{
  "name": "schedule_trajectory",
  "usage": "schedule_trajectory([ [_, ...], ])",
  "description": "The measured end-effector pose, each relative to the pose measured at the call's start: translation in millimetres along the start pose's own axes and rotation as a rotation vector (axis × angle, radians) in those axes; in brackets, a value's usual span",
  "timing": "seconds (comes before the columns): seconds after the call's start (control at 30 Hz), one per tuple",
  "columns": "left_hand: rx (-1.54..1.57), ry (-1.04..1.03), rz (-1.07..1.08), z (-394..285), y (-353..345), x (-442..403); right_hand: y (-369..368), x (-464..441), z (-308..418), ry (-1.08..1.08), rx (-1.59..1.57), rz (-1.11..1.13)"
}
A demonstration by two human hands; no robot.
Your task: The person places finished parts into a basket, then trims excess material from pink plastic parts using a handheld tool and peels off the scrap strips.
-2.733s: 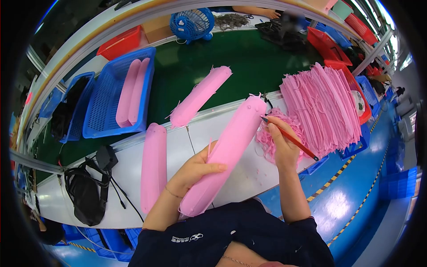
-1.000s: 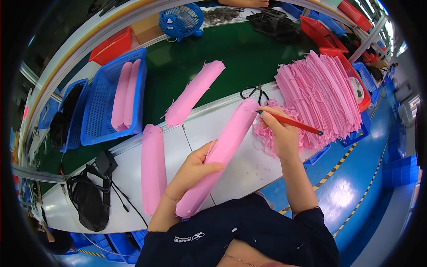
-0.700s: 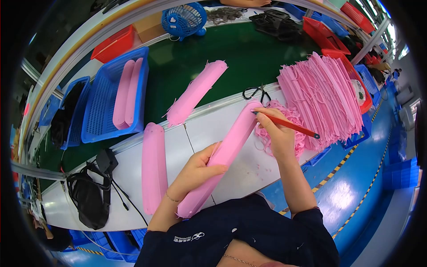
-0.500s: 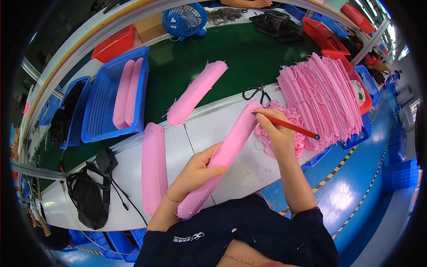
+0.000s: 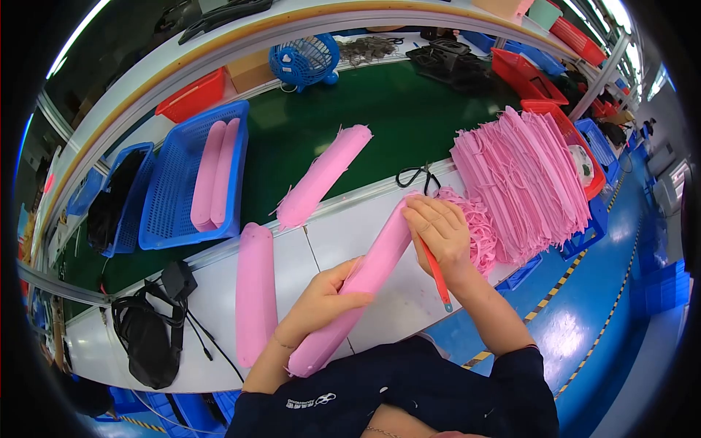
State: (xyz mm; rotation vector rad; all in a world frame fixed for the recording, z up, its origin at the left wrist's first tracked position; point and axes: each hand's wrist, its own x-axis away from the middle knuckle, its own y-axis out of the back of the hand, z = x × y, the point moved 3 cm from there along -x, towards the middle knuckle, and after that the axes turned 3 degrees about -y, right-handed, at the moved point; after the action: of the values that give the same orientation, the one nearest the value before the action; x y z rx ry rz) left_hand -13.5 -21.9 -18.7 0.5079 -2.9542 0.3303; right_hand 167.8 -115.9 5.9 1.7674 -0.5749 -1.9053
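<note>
A long pink fabric piece (image 5: 365,281) slants from my chest toward the far edge of the white table. My left hand (image 5: 323,298) is wrapped round its middle, thumb on top. At its far end, the fingers of my right hand (image 5: 443,237) press on the tip of the piece. That same hand grips a slim red pen-like tool (image 5: 438,279), its holed end pointing back toward me and its working tip hidden. Black-handled scissors (image 5: 418,175) lie just beyond, beside a heap of pink trimmings (image 5: 476,228).
A similar pink piece (image 5: 255,306) lies left on the white table, another (image 5: 325,175) on the green surface (image 5: 394,109). A blue basket (image 5: 157,197) holds two more. At right stands a large frayed pink stack (image 5: 522,182). A black bag (image 5: 150,350) and cables lie left.
My right hand has turned over at the far end, swinging the red tool from pointing right to pointing back toward me. My left hand keeps its hold. The camera view has tilted up slightly.
</note>
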Motion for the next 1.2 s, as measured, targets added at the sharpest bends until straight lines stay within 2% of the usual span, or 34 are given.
schedule_trajectory([
  [0.2, 0.154, 0.036, 0.025, 1.9, 5.9, -0.7, 13.2, -1.7, -11.2, 0.181, -0.096, 0.145],
  [0.33, 0.211, 0.077, 0.02, 5.2, 4.9, -0.5, 17.4, -2.8, -21.1, 0.226, -0.102, 0.175],
  [0.4, 0.209, 0.025, 0.006, 2.7, 3.7, -1.3, 20.9, -3.7, -46.6, 0.041, 0.09, -0.03],
  [0.47, 0.199, 0.023, 0.002, 4.9, 9.1, 2.4, 22.4, 9.4, -91.7, -0.386, 0.09, -0.169],
  [0.5, 0.184, 0.002, -0.006, 4.7, 11.8, 2.3, 20.2, 17.7, -94.5, -0.382, 0.087, -0.166],
  [0.57, 0.191, 0.008, -0.039, 5.6, 12.8, 2.4, 10.1, 42.0, -97.8, -0.73, -0.218, -0.006],
  [0.6, 0.194, 0.02, -0.061, 6.6, 13.2, 2.7, 7.7, 48.2, -91.2, -0.736, -0.221, -0.005],
  [0.7, 0.171, 0.003, -0.016, 10.4, 9.9, -3.6, -3.7, 58.3, -73.5, -1.256, -0.941, -0.105],
  [0.73, 0.171, 0.007, -0.014, 10.7, 8.0, -4.8, 0.5, 52.0, -65.1, -1.26, -0.94, -0.106],
  [0.8, 0.156, 0.024, 0.031, 9.9, 4.8, -7.5, -4.1, 41.2, -46.1, -1.348, -1.731, -0.187],
  [0.93, 0.05, 0.038, 0.059, 20.7, 7.1, -12.2, -12.1, 40.3, -38.0, -1.337, -1.814, -0.135],
  [1.03, -0.121, -0.082, 0.101, 28.8, 13.3, -19.2, -11.2, 39.0, -36.2, -1.294, -1.661, -0.197],
  [1.1, -0.745, -0.284, -0.085, 24.7, 13.9, -21.6, -3.7, 33.4, -28.4, -1.299, -1.53, -0.205],
  [1.13, -0.743, -0.282, -0.087, 23.6, 8.5, -22.8, -3.0, 33.2, -26.4, -1.301, -1.53, -0.202],
  [1.2, -0.903, -0.333, -0.233, 17.5, -4.6, -25.2, -0.5, 32.0, -23.9, -1.259, -1.474, -0.202],
])
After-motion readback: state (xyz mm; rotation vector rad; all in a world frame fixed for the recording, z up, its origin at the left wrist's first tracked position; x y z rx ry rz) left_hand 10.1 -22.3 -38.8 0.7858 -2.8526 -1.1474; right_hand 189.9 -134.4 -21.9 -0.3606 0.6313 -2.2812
